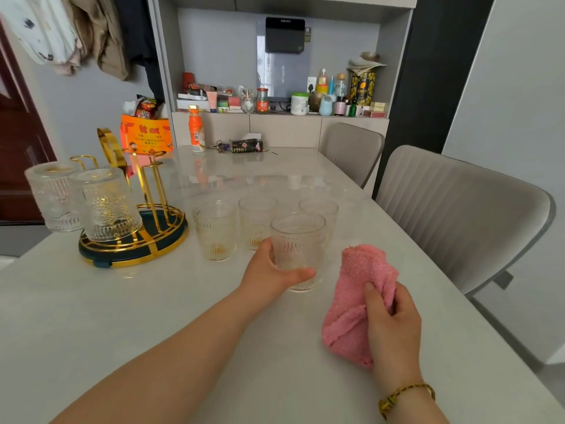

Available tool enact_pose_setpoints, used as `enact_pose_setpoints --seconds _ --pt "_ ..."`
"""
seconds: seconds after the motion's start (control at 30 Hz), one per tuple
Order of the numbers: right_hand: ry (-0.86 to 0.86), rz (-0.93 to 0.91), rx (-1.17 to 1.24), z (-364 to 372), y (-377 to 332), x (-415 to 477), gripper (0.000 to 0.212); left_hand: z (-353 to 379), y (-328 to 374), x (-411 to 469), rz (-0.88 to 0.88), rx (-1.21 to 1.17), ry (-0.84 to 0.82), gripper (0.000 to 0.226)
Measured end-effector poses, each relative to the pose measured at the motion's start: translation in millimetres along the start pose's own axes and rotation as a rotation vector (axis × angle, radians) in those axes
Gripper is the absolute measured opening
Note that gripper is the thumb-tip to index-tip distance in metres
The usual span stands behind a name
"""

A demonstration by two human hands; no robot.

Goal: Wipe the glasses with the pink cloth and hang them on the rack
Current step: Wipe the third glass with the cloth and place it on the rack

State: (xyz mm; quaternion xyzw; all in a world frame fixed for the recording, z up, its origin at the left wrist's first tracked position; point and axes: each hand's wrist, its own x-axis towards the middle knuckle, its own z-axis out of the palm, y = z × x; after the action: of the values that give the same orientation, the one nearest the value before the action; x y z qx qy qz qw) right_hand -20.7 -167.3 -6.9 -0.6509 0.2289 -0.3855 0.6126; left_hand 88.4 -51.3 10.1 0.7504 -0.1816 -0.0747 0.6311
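My left hand [269, 272] grips a clear ribbed glass [298, 240] that stands upright on the pale table [153, 316]. My right hand [393, 325] holds the pink cloth [356, 289] just right of that glass. Three more upright glasses stand behind: one at the left [215, 229], one in the middle [255, 218], one at the right [319, 209]. The gold rack [134, 237] with a dark green base stands at the left. Two glasses [105, 203] [53, 194] hang upside down on it.
Two grey chairs [458, 215] [351, 151] line the table's right side. An orange bottle [196, 130], keys and a dark packet [246, 145] lie at the far end. An orange box [146, 136] stands behind the rack. A cluttered shelf [275, 102] is beyond.
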Motion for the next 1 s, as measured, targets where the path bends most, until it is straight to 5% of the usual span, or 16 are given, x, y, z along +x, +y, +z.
enact_pose_setpoints --seconds 0.27,0.47,0.77,0.9,1.0 --pt "-0.117 -0.048 0.024 16.1 -13.8 -22.0 0.020 -51.3 -7.5 -39.5 -0.141 -0.198 0.018 0.057" --pt "-0.333 -0.150 0.049 60.1 -30.0 -32.4 0.022 -82.8 -6.2 -49.2 -0.141 -0.313 0.058 0.017" --pt "-0.747 -0.193 0.025 117.5 -26.2 -36.6 0.018 -110.9 -19.7 -49.3 -0.109 -0.411 0.104 0.014" --pt "-0.662 -0.361 -0.008 129.9 -27.0 -47.7 0.022 -118.3 -23.1 -45.3 -0.083 -0.399 0.050 0.051" --pt "-0.530 -0.381 0.018 133.0 -23.3 -41.8 0.019 -114.5 -23.8 -44.0 -0.088 -0.375 0.036 0.050"
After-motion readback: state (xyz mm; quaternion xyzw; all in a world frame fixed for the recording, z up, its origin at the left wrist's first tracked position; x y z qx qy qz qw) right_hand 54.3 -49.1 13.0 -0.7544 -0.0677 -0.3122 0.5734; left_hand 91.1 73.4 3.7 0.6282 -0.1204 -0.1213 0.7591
